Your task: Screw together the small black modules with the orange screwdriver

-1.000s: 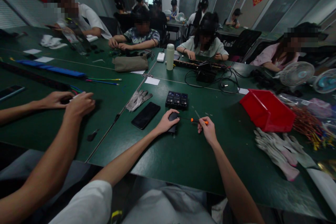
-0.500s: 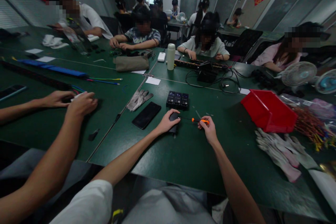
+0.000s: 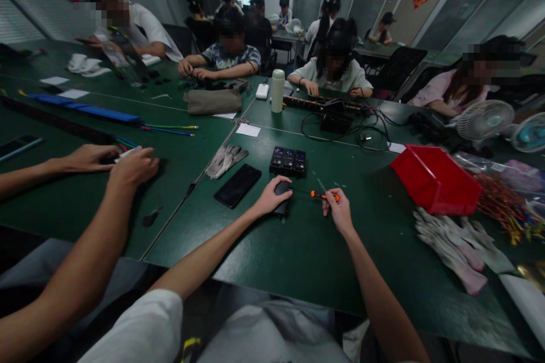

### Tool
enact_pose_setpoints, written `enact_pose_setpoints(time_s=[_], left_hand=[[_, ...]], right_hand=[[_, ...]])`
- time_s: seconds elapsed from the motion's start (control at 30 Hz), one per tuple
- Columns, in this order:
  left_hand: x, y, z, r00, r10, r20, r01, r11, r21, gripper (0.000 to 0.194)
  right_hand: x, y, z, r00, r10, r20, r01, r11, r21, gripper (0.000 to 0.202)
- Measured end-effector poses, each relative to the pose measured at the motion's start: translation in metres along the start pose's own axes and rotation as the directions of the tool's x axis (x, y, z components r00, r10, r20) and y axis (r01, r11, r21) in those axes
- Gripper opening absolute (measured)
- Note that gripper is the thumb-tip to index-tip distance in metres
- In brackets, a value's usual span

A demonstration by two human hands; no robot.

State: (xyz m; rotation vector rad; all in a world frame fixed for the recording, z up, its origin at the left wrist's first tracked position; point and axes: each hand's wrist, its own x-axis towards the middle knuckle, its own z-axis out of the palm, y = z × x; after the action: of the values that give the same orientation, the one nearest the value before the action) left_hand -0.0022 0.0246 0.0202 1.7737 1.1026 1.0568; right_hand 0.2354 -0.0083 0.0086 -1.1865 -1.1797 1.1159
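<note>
My left hand (image 3: pixel 273 195) is closed around a small black box-shaped part (image 3: pixel 281 208) on the green table (image 3: pixel 255 244). In my right hand (image 3: pixel 339 208) is a screwdriver (image 3: pixel 318 195) with an orange and black handle, its thin shaft pointing left at the box's right side. Whether the tip touches the box is too small to tell. A thin pale strip (image 3: pixel 321 185) shows beside the right fingers. Just behind my left hand sits a black block with several sections (image 3: pixel 288 161). A black phone (image 3: pixel 237 185) lies left of that hand.
Grey work gloves (image 3: pixel 225 161) lie behind the phone. To the right are a red bin (image 3: pixel 434 181), more gloves (image 3: pixel 453 247) and bundled wires (image 3: pixel 502 210). A co-worker's hands (image 3: pixel 128 161) work at the left. A pale green bottle (image 3: pixel 277 91) stands at the back.
The right hand's fingers have shifted slightly around the screwdriver handle. My left hand and the black box stay in place.
</note>
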Motion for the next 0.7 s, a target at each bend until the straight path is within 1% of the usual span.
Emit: enact_pose_setpoints(time_s=[0.33, 0.53, 0.7], left_hand=[[0.0, -0.0001, 0.0003, 1.0, -0.003, -0.008, 0.003, 1.0, 0.006, 0.031], [0.0004, -0.0005, 0.0013, 1.0, -0.008, -0.007, 0.008, 1.0, 0.016, 0.031], [-0.0004, 0.0005, 0.0004, 1.0, -0.006, -0.001, 0.006, 1.0, 0.011, 0.031]], right_hand=[[-0.0001, -0.0017, 0.0005, 1.0, -0.005, 0.011, 0.005, 1.0, -0.014, 0.026], [0.0001, -0.0008, 0.0001, 1.0, 0.003, -0.003, -0.003, 1.0, -0.014, 0.028], [0.0, 0.0013, -0.0014, 1.0, 0.031, 0.002, -0.031, 0.999, -0.033, 0.03]])
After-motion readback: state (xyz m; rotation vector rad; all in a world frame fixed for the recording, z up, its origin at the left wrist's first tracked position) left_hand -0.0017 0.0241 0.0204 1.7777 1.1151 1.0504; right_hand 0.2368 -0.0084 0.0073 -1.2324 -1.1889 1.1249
